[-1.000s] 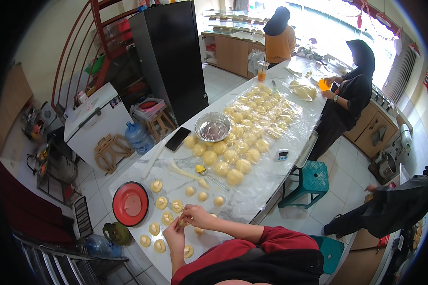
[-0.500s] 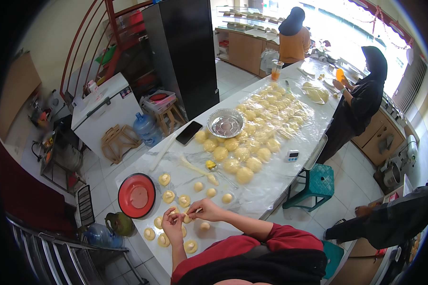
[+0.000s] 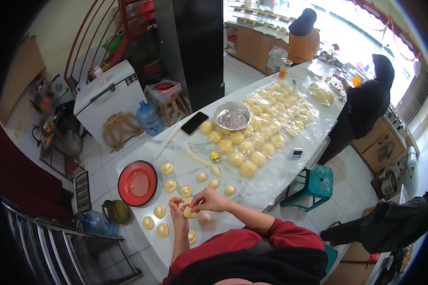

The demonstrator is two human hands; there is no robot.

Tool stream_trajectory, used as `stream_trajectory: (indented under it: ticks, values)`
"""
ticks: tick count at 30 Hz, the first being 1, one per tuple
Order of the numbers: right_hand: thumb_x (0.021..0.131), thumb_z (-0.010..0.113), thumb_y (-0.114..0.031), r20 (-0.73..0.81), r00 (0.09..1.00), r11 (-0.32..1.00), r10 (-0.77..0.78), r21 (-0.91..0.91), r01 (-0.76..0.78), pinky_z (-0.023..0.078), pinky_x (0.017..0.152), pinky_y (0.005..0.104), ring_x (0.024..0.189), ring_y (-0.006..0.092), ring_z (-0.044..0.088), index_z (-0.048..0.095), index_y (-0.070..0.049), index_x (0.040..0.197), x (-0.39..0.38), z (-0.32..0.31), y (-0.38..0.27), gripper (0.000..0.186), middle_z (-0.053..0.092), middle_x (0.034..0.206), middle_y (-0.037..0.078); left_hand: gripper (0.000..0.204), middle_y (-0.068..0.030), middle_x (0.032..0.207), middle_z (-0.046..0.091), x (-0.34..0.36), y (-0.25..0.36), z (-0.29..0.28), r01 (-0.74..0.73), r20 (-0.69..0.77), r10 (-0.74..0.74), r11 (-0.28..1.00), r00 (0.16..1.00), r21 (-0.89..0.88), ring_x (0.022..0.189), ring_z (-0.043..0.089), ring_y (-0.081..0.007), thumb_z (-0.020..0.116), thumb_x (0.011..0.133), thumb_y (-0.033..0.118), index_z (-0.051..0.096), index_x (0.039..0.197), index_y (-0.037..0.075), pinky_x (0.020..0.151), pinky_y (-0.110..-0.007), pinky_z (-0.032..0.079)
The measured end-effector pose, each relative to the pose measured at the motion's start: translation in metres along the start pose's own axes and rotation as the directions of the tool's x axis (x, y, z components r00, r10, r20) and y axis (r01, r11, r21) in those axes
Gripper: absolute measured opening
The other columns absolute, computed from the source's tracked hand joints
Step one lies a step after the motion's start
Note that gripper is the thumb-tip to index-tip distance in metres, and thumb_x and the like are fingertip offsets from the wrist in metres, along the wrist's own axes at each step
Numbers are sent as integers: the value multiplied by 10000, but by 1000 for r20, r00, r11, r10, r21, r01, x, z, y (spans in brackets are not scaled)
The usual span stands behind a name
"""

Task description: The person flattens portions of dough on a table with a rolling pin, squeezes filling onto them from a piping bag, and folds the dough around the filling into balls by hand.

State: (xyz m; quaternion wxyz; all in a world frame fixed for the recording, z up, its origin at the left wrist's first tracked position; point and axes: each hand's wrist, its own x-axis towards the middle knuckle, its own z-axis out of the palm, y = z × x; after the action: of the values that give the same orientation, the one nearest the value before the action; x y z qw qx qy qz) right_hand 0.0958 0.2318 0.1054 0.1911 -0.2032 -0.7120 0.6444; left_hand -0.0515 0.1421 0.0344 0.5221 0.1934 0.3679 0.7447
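Note:
Between my two hands is a pale piece of dough, folded at the edge. My left hand [image 3: 178, 214] supports the dough [image 3: 190, 213] from the left, and my right hand [image 3: 209, 200] pinches its upper edge with bent fingers. Around them on the marble tabletop lie several flat dough rounds topped with a pale filling, such as the dough round [image 3: 170, 185] beyond my left hand. Several small smooth dough balls, among them this dough ball [image 3: 214, 184], rest beyond my right hand. Whatever lies beneath my hands is hidden.
A red plate with a black rim [image 3: 125, 178] stands at left. Farther off are a spoon with yellow paste [image 3: 215, 156], a phone [image 3: 194, 123], a foil pan [image 3: 232, 115], a timer [image 3: 296, 153] and several plastic-covered dough balls [image 3: 248, 168]. A person [image 3: 363, 109] works at the far right.
The dough shows more fully between my hands, and my right fingers have shifted over its edge. The view has moved slightly. At far right, the person's orange container is now lower.

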Motion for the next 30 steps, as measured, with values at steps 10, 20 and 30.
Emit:
stream_trajectory:
  ticks: [10, 20, 30]
  values:
    - [714, 642, -29, -187, 962, 979, 201, 20, -201, 499, 663, 247, 798, 103, 565, 623, 3, 890, 0, -2, -8, 180, 600, 892, 80, 270, -30, 969, 543, -13, 15, 21, 48, 31, -48, 999, 998, -1, 880, 558, -131, 586, 791, 61, 468, 1032, 86, 748, -251, 490]
    - [724, 644, -38, -222, 972, 996, 77, -31, -86, 495, 677, 242, 800, 115, 585, 618, 26, 900, -2, -6, -6, 189, 620, 834, 56, 337, -34, 980, 548, -14, 23, 43, 72, 77, -71, 997, 995, -4, 890, 564, -133, 624, 772, 101, 463, 1067, 77, 738, -225, 490]
    - [732, 633, -43, -169, 977, 991, 128, 50, -122, 500, 601, 243, 701, 124, 580, 645, -32, 868, -2, -4, -11, 137, 614, 826, 58, 382, -44, 957, 552, -22, 20, 39, 16, 50, -24, 987, 998, 157, 836, 569, -121, 611, 785, 117, 421, 1114, 79, 705, -222, 497]
